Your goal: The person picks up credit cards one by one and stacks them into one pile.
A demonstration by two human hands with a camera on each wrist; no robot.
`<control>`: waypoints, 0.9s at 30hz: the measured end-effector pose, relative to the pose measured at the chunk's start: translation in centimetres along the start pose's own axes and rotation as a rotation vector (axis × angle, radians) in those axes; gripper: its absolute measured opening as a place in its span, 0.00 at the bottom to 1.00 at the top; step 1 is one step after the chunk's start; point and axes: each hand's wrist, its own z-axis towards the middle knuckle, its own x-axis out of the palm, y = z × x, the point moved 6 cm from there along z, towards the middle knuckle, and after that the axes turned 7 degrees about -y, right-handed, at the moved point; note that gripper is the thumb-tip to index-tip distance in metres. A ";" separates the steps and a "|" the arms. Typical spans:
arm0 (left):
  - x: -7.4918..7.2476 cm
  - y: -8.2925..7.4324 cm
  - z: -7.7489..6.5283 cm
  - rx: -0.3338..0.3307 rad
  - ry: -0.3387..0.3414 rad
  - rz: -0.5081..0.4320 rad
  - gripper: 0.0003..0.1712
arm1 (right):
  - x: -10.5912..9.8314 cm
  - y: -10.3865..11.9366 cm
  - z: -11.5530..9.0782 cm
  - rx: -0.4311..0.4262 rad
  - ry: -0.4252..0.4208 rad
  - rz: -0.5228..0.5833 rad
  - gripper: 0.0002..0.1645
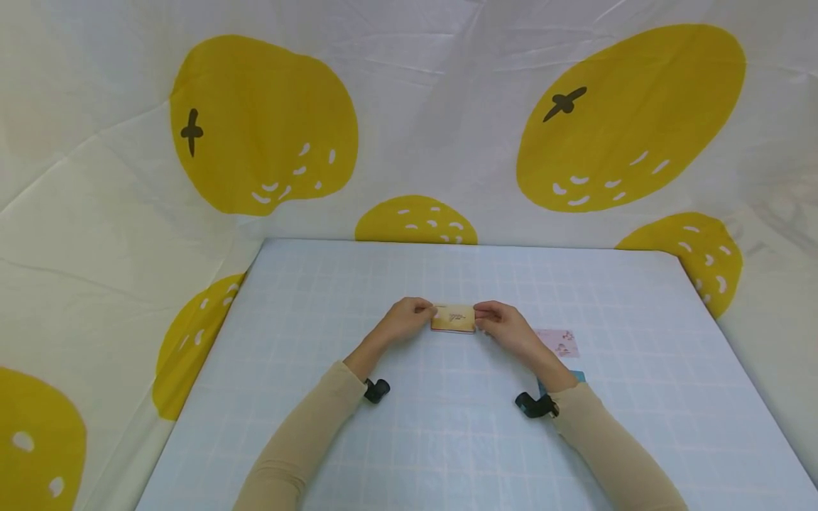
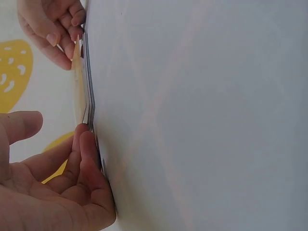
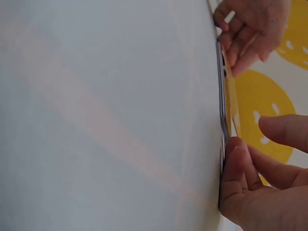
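Observation:
A thin stack of cards, topped by a yellow card with dark script and a reddish lower edge, lies low at the table's middle. My left hand holds its left end with curled fingertips. At the right end, the fingers of my right hand grip it in the same way. From the side, in the left wrist view, the yellow card stands slightly apart from darker layers beneath. Both thumbs are raised off the stack in the wrist views.
Right of the stack lies a pink card with a reddish print. A blue item is partly hidden under my right forearm. The table wears a pale checked cover. White cloth with yellow fruit shapes hangs behind and at the sides.

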 end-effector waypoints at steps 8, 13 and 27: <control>0.1 0.2 0.0 0.001 -0.009 0.002 0.24 | 0.1 0.0 -0.1 -0.009 -0.003 -0.024 0.23; 0.1 0.1 -0.2 0.005 -0.014 -0.002 0.23 | 0.3 -0.3 0.2 -0.013 -0.005 -0.055 0.23; 0.3 0.3 -0.1 -0.019 -0.018 0.013 0.23 | 0.5 -0.4 0.1 0.011 -0.011 -0.097 0.23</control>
